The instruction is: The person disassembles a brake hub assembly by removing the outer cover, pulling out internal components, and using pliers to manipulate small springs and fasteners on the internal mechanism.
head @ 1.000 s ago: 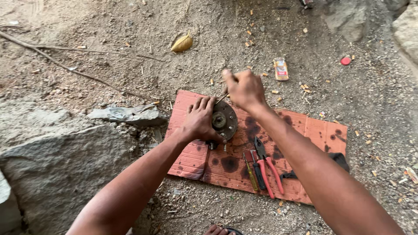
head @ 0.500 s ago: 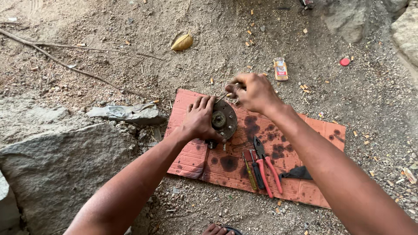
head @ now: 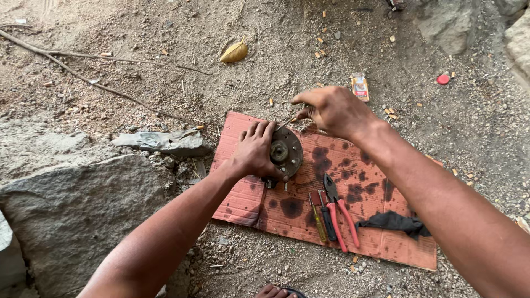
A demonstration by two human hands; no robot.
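Observation:
A round, greasy metal hub (head: 285, 152) with studs sticks up from an oil-stained reddish cardboard sheet (head: 381, 171) on the dirt. My left hand (head: 254, 150) rests flat against the hub's left side, gripping it. My right hand (head: 331, 110) hovers just above and right of the hub, pinching a thin metal rod-like tool (head: 287, 123) whose tip points down at the hub's top edge.
Red-handled pliers (head: 339, 212) and two screwdrivers (head: 320, 215) lie on the cardboard beside a black rag (head: 395, 222). A large grey rock (head: 72, 209) sits at the left, a flat stone (head: 163, 142) near it. A small box (head: 360, 86), a red cap (head: 443, 79) and a yellow leaf (head: 234, 52) lie on the dirt.
My right hand has shifted slightly up and to the right, drawing the thin tool to the hub's upper edge. My left hand stays on the hub.

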